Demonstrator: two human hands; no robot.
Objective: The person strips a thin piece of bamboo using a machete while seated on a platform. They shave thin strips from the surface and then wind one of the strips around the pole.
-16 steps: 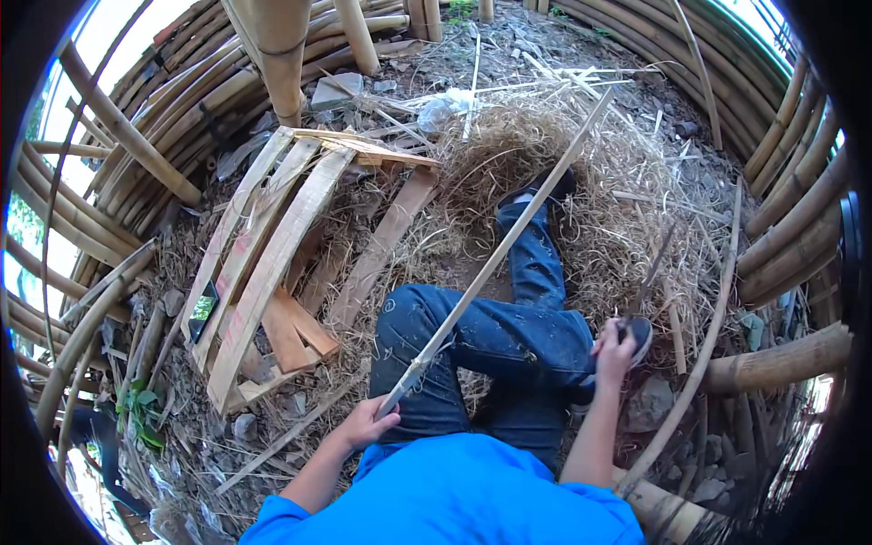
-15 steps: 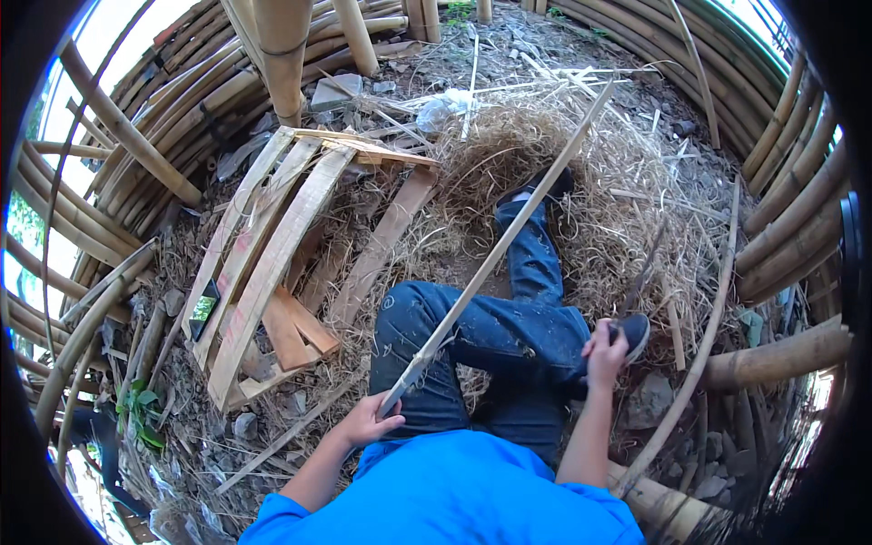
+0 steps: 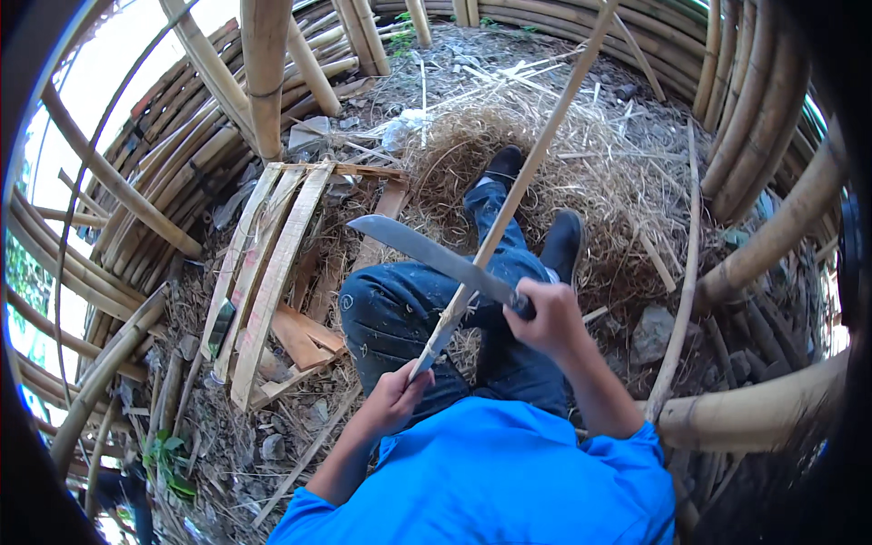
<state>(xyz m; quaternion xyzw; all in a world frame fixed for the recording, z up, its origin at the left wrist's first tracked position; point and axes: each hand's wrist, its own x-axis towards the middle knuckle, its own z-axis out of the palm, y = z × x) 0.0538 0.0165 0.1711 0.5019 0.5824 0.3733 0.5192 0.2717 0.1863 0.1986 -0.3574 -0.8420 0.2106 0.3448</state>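
Note:
My left hand (image 3: 398, 396) is closed round the near end of a long split bamboo strip (image 3: 513, 202), which slants away up to the right across my lap. In my right hand (image 3: 548, 316) is the dark handle of a machete (image 3: 427, 256). Its broad grey blade points left and crosses the strip a little beyond my left hand; whether the edge touches the strip I cannot tell. Frayed fibres stick out from the strip near the blade. Below both lie my legs in dark blue jeans (image 3: 404, 295), flecked with pale shavings.
To the left stands a slatted wooden crate (image 3: 277, 291) with a dark phone-like object (image 3: 221, 329) against a slat. Curly bamboo shavings (image 3: 599, 195) heap around my feet. Bamboo poles (image 3: 772, 404) wall both sides. A stone (image 3: 652, 334) lies at the right.
The machete has swung up from low on the right to across the strip, its blade now pointing left. My left hand keeps its hold on the strip. The whole view has shifted slightly.

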